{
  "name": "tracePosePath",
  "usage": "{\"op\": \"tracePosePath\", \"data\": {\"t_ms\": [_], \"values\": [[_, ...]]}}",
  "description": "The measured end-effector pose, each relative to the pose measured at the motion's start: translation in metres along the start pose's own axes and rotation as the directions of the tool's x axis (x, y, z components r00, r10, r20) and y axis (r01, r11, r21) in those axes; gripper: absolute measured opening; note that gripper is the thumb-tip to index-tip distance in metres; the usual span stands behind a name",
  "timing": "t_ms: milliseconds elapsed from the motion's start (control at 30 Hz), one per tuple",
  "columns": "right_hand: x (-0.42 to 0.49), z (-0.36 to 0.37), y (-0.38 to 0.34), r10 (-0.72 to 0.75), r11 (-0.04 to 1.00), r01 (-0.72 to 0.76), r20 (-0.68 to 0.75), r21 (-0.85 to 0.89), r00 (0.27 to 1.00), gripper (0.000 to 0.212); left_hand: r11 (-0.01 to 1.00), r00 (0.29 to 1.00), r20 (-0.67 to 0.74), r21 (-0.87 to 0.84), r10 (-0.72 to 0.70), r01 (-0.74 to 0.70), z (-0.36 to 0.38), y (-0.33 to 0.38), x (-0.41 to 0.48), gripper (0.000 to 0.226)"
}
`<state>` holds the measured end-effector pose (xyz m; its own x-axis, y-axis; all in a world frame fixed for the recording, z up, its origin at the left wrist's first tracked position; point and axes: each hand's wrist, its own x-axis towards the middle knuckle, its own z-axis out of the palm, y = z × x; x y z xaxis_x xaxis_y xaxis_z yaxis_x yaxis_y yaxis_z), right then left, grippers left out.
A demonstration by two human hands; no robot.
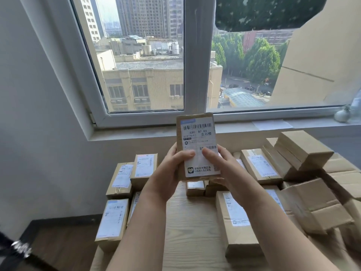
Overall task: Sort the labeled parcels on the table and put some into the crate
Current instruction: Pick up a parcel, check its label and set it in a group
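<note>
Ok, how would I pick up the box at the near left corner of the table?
Probably come from the left and above and grip the near-left parcel across its near end. It lies flat, label up, with its left side open, while another parcel crowds its right.

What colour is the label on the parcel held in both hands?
The label on the parcel is white with black print; head view.

High-rise room, stacked parcels (112, 218) (city window (144, 55))
</note>
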<state>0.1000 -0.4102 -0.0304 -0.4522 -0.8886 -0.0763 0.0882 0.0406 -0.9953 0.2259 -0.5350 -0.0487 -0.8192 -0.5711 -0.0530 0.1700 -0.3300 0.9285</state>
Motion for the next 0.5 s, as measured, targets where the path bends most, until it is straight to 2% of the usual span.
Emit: {"op": "tracePosePath", "data": {"t_ms": [133, 267, 500], "values": [[0.0, 0.007, 0.001, -0.078, 0.997, 0.078, 0.019, 0.022, 0.997, 0.071, 1.0, 0.999, -0.043, 0.021, -0.001, 0.002, 0.004, 0.01, -0.002, 0.057], [-0.002, 0.02, -0.001, -0.134, 0.99, 0.134, 0.005, 0.045, 0.991, 0.042, 1.0, 0.995, -0.092, 0.014, 0.023, -0.022, -0.002, 0.013, -0.002, 0.057], [-0.008, 0.025, -0.006, -0.163, 0.985, 0.164, -0.024, 0.045, 0.986, 0.035, 0.999, 0.995, -0.097, 0.027, 0.036, -0.034, -0.004, 0.019, -0.004, 0.068]]}}
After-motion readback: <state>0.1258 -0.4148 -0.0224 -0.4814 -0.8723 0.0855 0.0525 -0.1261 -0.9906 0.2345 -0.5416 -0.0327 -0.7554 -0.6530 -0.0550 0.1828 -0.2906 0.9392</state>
